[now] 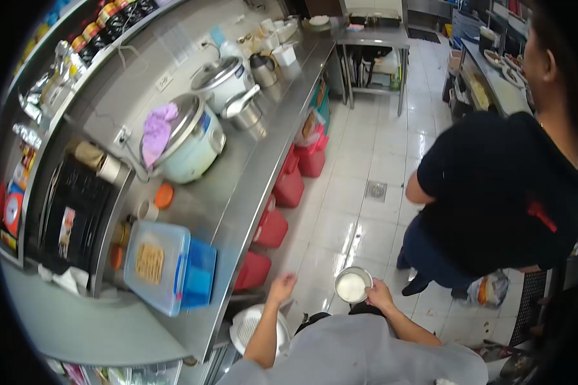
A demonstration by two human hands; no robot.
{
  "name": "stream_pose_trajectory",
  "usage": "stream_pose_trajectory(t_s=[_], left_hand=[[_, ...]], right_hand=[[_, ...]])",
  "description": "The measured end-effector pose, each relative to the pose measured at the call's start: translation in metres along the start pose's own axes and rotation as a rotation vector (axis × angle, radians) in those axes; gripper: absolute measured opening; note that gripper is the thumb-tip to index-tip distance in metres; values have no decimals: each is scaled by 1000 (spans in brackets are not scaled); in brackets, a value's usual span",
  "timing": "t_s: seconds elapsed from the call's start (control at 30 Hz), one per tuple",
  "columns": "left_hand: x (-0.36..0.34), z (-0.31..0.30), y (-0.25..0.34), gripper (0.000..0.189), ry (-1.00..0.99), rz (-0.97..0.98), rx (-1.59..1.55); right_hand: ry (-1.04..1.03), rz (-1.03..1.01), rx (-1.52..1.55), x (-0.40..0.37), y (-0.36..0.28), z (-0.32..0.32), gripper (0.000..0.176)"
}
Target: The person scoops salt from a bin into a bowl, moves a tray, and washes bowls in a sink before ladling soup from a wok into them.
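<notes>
My right hand (380, 294) grips the rim of a round metal bowl (353, 285) that holds something white. The bowl is in front of my body, above the tiled floor. My left hand (281, 289) is raised near the counter's front edge, apart from the bowl. Its fingers look curled, but they are too small to tell whether they are closed or hold anything. Below my left forearm is a white perforated basket (246, 326), partly hidden by the arm.
A person in a black shirt (501, 186) stands close on the right. Along the left runs a steel counter (237, 186) with a rice cooker (196, 144) and a blue-lidded plastic box (154, 266). Red bins (289, 183) stand beneath it. A plastic bag (489, 289) lies on the floor.
</notes>
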State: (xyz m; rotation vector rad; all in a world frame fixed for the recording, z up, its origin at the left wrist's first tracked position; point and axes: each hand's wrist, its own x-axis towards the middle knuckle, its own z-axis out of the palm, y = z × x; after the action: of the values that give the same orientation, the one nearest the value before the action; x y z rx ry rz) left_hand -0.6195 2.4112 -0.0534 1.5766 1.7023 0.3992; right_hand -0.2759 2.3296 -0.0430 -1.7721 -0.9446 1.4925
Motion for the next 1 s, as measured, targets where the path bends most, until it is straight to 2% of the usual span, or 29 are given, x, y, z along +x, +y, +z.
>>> stream_pose_trajectory(t_s=[0.1, 0.17, 0.23, 0.27, 0.3, 0.37, 0.43, 0.5, 0.6, 0.7, 0.77, 0.83, 0.9, 1.0], left_hand=[[-6, 17, -44, 39, -159, -270, 46], [3, 41, -71, 34, -234, -316, -176], [35, 56, -66, 29, -211, -283, -182], [45, 60, -62, 27, -203, -276, -187], [76, 57, -58, 26, -251, -234, -9], [159, 66, -36, 24, -338, -140, 317], [237, 51, 2, 27, -332, -73, 16], [307, 55, 39, 30, -357, -31, 36], [378, 84, 93, 30, -528, 96, 107], [426, 136, 138, 35, -809, 169, 375], [444, 176, 155, 42, -929, 308, 489], [459, 226, 142, 48, -1089, 396, 390], [512, 231, 172, 48, -1169, 356, 450], [520, 225, 234, 48, -1339, 275, 511]], right_hand=[[-14, -67, -60, 82, -47, -4, 24], [-7, -122, -71, 138, -82, -11, 23], [23, -168, -78, 181, -125, -20, 23], [47, -154, -123, 209, -129, -25, 29], [66, -137, -103, 230, -140, -29, 29], [107, -109, -92, 267, -164, -47, 29], [157, -116, -109, 289, -179, -64, 25], [208, -120, -127, 326, -198, -87, 23], [253, -74, -60, 380, -200, -117, 20], [233, -75, 13, 441, -196, -152, 16], [162, -23, 63, 480, -196, -172, 16], [125, -40, 52, 534, -216, -191, 17], [64, -20, -14, 588, -239, -207, 19], [47, -53, -89, 661, -265, -215, 20]])
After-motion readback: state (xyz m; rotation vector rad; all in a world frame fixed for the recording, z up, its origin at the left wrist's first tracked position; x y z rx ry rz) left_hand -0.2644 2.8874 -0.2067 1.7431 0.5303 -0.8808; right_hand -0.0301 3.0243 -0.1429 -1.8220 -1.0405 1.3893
